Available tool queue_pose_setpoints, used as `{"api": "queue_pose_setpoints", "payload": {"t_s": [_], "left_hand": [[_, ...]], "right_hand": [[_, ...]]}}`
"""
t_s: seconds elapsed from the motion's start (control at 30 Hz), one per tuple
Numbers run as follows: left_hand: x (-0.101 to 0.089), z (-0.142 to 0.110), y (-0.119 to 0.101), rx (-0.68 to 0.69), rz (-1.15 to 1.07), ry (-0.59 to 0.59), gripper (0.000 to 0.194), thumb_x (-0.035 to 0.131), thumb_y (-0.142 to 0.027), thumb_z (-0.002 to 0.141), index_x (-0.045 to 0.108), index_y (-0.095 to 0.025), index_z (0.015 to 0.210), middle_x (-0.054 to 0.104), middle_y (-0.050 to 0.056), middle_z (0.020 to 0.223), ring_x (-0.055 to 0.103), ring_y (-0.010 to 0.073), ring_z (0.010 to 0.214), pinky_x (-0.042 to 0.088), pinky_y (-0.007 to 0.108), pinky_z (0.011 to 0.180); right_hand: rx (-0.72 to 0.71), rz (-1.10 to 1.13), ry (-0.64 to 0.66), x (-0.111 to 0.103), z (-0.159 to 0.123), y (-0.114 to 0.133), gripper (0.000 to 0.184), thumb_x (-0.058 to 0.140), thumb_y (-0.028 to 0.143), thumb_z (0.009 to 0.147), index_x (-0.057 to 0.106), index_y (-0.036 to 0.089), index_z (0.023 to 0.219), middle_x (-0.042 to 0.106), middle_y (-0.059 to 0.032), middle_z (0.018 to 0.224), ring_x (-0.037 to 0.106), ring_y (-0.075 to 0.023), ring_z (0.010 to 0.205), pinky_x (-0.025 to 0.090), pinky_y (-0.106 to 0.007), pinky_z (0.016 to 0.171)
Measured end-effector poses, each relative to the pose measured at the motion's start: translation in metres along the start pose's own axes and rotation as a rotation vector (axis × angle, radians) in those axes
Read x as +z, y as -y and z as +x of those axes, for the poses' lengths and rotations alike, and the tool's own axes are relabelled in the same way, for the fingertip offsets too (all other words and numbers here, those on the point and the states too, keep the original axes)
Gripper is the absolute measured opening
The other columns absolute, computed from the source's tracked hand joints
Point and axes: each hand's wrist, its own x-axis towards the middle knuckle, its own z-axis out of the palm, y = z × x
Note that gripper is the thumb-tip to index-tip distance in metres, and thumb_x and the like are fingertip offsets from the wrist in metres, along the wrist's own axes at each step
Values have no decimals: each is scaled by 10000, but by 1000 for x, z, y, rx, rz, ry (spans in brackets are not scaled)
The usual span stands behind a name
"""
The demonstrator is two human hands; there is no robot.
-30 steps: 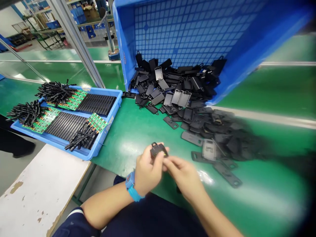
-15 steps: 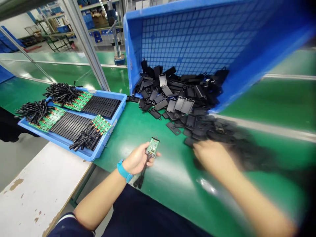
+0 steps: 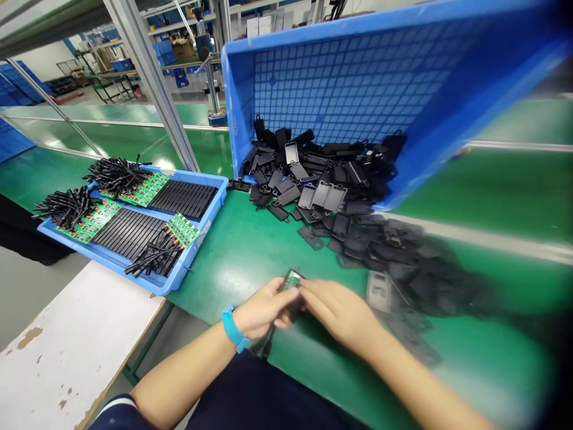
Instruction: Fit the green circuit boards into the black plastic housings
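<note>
Blue tray (image 3: 193, 251): three cable bundles (image 3: 116, 176), three green board rows (image 3: 143, 190), two black strip rows (image 3: 183, 200). Green bench (image 3: 242, 251). Left hand (image 3: 264, 309), blue wristband (image 3: 233, 328), clenched on one green circuit board (image 3: 293, 279), cable (image 3: 265, 346) trailing below. Right hand (image 3: 340, 312) against board edge, grip unclear. One pale casing (image 3: 379, 291) near right hand. Black casing heap (image 3: 353, 251) spilling from one tipped blue crate (image 3: 237, 107).

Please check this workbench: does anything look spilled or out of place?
Yes. The blue plastic crate stands tilted on the green bench, and black plastic housings lie in a loose, spilled-looking heap in front of it, unlike the neat rows of circuit boards in the blue tray. One pale housing stands out among them.
</note>
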Motion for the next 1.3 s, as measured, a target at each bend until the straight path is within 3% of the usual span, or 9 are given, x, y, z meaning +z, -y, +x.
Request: {"api": "queue_pose_setpoints", "payload": {"t_s": [0.1, 0.2, 0.3, 0.37, 0.5, 0.63, 0.87, 1.03, 1.3], "left_hand": [[2, 5, 11, 65, -15, -80, 451, 715, -349, 603, 418, -181, 898, 395, -75, 631, 314, 2, 425, 153, 154, 394], [4, 7, 17, 171, -38, -153, 441, 711, -328, 611, 401, -187, 891, 392, -76, 650, 301, 0, 441, 161, 158, 403], [8, 5, 16, 263, -23, -176, 404, 685, -334, 645, 398, -186, 889, 389, -80, 633, 298, 7, 438, 174, 163, 403], [10, 2, 15, 274, 9, -158, 362, 625, -377, 704, 407, -184, 918, 398, -70, 646, 306, 13, 445, 189, 165, 408], [15, -3, 17, 248, 143, -129, 379, 495, -458, 780, 440, -177, 1029, 441, -33, 702, 368, 37, 500, 266, 173, 451], [18, -9, 19, 335, 312, -150, 427, 479, -432, 797, 420, -181, 1137, 506, 5, 765, 421, 72, 555, 340, 203, 523], [20, -24, 16, 459, 617, -177, 336, 407, -351, 852, 423, -174, 1137, 554, 58, 894, 517, 154, 777, 396, 281, 727], [25, -28, 15, 524, 657, -183, 345, 392, -315, 863, 386, -158, 1170, 515, 102, 1068, 482, 186, 967, 369, 313, 853], [26, -33, 14, 505, 651, -171, 350, 381, -324, 869, 374, -168, 1183, 517, 99, 1091, 484, 190, 989, 375, 316, 854]], "right_hand": [[342, 197, -150, 11, 1, 13, 196, 459, 196, 834, 632, 179, 925, 652, -112, 981, 609, -209, 903, 509, -370, 788], [827, 546, -315, 12, 3, 30, 157, 557, 284, 779, 628, 182, 875, 653, -99, 949, 632, -210, 840, 528, -356, 765], [1239, 944, -336, 7, 4, 36, 325, 686, 344, 656, 608, 149, 904, 675, -84, 831, 650, -201, 717, 545, -326, 679], [1375, 1077, -379, 2, 6, 35, 387, 738, 335, 592, 609, 126, 891, 677, -74, 768, 640, -182, 674, 536, -304, 660], [1390, 1147, -505, -4, 18, 33, 365, 770, 309, 547, 629, 122, 827, 673, -53, 718, 603, -138, 600, 513, -264, 624], [1378, 1165, -494, -6, 32, 40, 318, 772, 304, 539, 632, 128, 762, 653, -28, 637, 590, -133, 547, 507, -261, 584], [1328, 1034, -536, -9, 32, 53, 265, 760, 304, 556, 619, 155, 724, 647, -23, 649, 613, -155, 599, 522, -260, 589], [1307, 891, -511, -19, 32, 59, 233, 735, 328, 578, 630, 167, 709, 657, -32, 674, 626, -174, 645, 533, -273, 621], [1269, 797, -465, -30, 38, 64, 219, 715, 354, 579, 638, 175, 678, 658, -31, 654, 623, -178, 617, 535, -271, 603]]}}
